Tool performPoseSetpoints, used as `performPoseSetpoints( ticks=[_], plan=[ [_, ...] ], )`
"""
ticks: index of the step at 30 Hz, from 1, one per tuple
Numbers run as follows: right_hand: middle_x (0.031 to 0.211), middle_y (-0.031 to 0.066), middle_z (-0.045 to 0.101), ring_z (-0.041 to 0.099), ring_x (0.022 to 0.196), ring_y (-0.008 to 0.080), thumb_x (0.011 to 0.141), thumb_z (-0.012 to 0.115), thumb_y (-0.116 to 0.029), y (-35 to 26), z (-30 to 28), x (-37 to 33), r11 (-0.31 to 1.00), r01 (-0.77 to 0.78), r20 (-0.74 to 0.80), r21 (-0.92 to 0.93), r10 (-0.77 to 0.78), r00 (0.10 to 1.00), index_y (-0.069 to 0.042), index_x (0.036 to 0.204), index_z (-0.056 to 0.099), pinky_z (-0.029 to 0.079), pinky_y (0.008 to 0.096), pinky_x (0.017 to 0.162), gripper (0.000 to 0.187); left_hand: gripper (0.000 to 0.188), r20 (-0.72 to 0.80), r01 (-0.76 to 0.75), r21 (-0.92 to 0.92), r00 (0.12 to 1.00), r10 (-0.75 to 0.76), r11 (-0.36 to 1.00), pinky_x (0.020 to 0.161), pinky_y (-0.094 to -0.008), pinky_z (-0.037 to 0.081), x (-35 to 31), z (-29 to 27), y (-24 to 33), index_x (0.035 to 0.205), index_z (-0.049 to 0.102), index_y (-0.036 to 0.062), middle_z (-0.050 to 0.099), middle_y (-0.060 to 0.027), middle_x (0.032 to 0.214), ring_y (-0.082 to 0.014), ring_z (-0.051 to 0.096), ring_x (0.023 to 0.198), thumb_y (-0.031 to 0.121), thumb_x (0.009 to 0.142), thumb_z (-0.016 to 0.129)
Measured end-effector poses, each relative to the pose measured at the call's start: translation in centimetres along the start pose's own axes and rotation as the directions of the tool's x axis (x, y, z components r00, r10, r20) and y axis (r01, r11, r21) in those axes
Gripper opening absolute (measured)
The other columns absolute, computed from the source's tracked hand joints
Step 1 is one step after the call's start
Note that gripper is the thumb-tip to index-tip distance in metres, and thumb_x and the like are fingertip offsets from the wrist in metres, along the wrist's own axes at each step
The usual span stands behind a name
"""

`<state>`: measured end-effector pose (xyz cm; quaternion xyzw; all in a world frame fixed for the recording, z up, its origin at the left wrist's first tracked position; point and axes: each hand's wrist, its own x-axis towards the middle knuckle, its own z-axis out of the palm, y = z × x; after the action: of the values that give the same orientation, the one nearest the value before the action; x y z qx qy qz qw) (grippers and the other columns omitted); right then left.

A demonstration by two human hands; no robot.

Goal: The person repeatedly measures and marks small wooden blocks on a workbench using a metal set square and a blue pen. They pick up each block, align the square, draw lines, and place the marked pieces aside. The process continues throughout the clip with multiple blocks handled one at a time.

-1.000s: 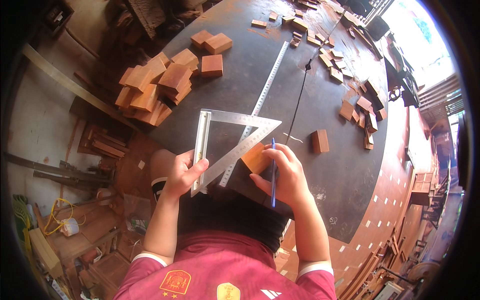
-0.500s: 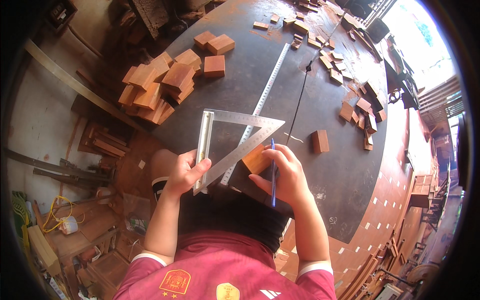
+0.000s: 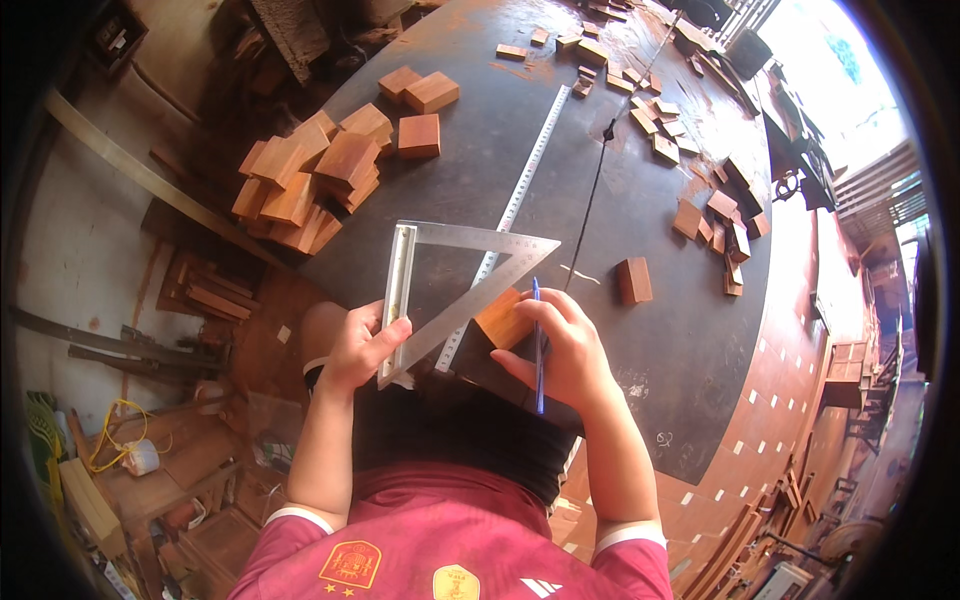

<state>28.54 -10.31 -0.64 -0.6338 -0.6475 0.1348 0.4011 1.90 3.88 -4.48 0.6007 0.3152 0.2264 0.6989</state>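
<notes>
My left hand (image 3: 366,348) grips the thick edge of a metal triangle square (image 3: 460,309), thumb on top. The square is held over the near edge of the dark table (image 3: 560,440), its pointed corner toward the right. Between the thumb and fingers of my right hand (image 3: 572,352) is a blue pen (image 3: 540,375), roughly upright in view. A wooden block (image 3: 500,322) sits at those fingertips, partly hidden by the square and my hand; whether the fingers grip it too, I cannot tell. A long steel ruler (image 3: 537,150) lies on the table, passing under the square.
Stacked wooden blocks (image 3: 345,160) stand at the table's left edge. A single block (image 3: 634,281) lies right of my right hand. Several smaller blocks (image 3: 687,218) are scattered along the right and far side. A dark seam (image 3: 597,180) crosses the tabletop.
The whole view has shifted slightly, so everything sits a little further left. Both hands keep their holds on the square and the pen, with little other movement.
</notes>
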Motion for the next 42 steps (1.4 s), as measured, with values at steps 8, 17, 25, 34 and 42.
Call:
performPoseSetpoints(
  ticks=[8,17,25,34,42],
  plan=[
    [0.117,0.0164,0.065,0.066,0.101,0.0367,0.073,0.091,-0.022,-0.1,0.1,0.1,1.000,0.000,0.001,-0.006,0.000,1.000,-0.005,0.114,0.063,0.056,0.0434,0.086,0.053,0.025,-0.016,0.002,0.013,1.000,-0.002,1.000,0.063,-0.0221,0.040,0.0,0.0,0.0,0.091,0.063,0.0051,0.059,0.0022,0.079,-0.0036,0.050,0.071,0.028,0.098,0.068],
    [0.113,0.0155,0.065,0.065,0.096,0.0353,0.073,0.091,-0.025,-0.3,-0.2,0.5,0.998,0.056,-0.028,-0.032,-0.057,0.998,-0.005,0.113,0.064,0.055,0.0426,0.084,0.052,0.026,-0.013,0.000,0.016,1.000,0.000,1.000,0.063,-0.0222,0.039,0.1,0.0,-0.1,0.092,0.063,0.0048,0.058,0.0025,0.079,-0.0035,0.049,0.070,0.030,0.099,0.067],
    [0.094,0.0136,0.065,0.063,0.084,0.0329,0.083,0.083,-0.017,0.4,0.3,0.2,0.996,0.079,-0.147,-0.029,-0.083,0.986,-0.003,0.103,0.069,0.054,0.0398,0.076,0.028,0.027,-0.004,0.000,-0.062,1.000,0.000,0.998,0.053,-0.0214,0.041,0.1,0.1,-0.2,0.093,0.061,0.0047,0.058,0.0019,0.075,-0.0033,0.050,0.061,0.030,0.100,0.066],
    [0.083,0.0061,0.067,0.067,0.076,0.0103,0.088,0.062,0.003,0.2,0.7,0.9,0.809,-0.191,-0.118,0.556,0.304,0.945,0.001,0.105,0.063,0.054,0.0264,0.073,0.017,0.026,-0.001,-0.018,-0.043,1.000,0.018,0.999,0.050,-0.0217,0.042,0.3,0.0,-0.1,0.092,0.061,0.0051,0.059,0.0009,0.074,-0.0039,0.052,0.058,0.029,0.100,0.066],
    [0.066,0.0055,0.065,0.062,0.060,0.0075,0.080,0.072,0.001,0.8,1.4,1.7,0.901,-0.184,-0.028,0.394,0.212,0.977,0.000,0.076,0.058,0.050,0.0264,0.055,0.014,0.026,0.020,0.003,-0.059,1.000,-0.002,0.998,0.056,-0.0212,0.042,0.3,-0.1,-0.1,0.092,0.062,0.0054,0.060,0.0012,0.077,-0.0032,0.052,0.064,0.030,0.100,0.067]
  ],
)
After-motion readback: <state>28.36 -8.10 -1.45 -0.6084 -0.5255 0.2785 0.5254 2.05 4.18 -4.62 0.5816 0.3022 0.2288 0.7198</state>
